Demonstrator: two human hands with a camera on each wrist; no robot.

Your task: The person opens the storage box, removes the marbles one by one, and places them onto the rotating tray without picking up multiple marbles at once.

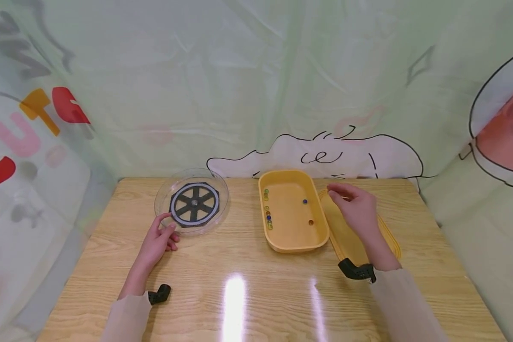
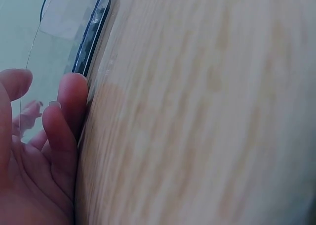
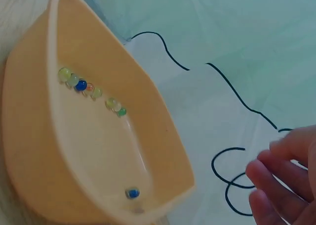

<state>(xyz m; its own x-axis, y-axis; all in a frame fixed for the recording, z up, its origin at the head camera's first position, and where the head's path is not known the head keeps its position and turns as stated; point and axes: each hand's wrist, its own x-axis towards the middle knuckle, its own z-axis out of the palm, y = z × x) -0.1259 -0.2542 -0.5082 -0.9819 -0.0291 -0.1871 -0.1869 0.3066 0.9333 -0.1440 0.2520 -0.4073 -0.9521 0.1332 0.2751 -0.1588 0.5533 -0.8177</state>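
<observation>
My left hand [image 1: 155, 243] rests at the near-left wall of a clear round dish [image 1: 223, 216], with loosely bent fingers. In the left wrist view, fingertips [image 2: 73, 89] are right at the transparent wall, low over the table. A black spoked wheel shape [image 1: 194, 205] with a pale ring shows within the dish's outline. My right hand [image 1: 359, 209] hovers to the right of a deep yellow tub [image 1: 284, 244], fingers loosely bent and nothing visible between them. Several glass marbles [image 1: 268, 217] line the tub's left side; a blue marble [image 1: 305, 202] and an amber marble [image 1: 310, 222] lie apart.
A shallow yellow tray or lid [image 1: 346, 237] lies right of the tub, partly under my right forearm. The wooden table [image 1: 188, 294] carries everything. A printed cloth [image 1: 248, 95] hangs behind the table and at both sides.
</observation>
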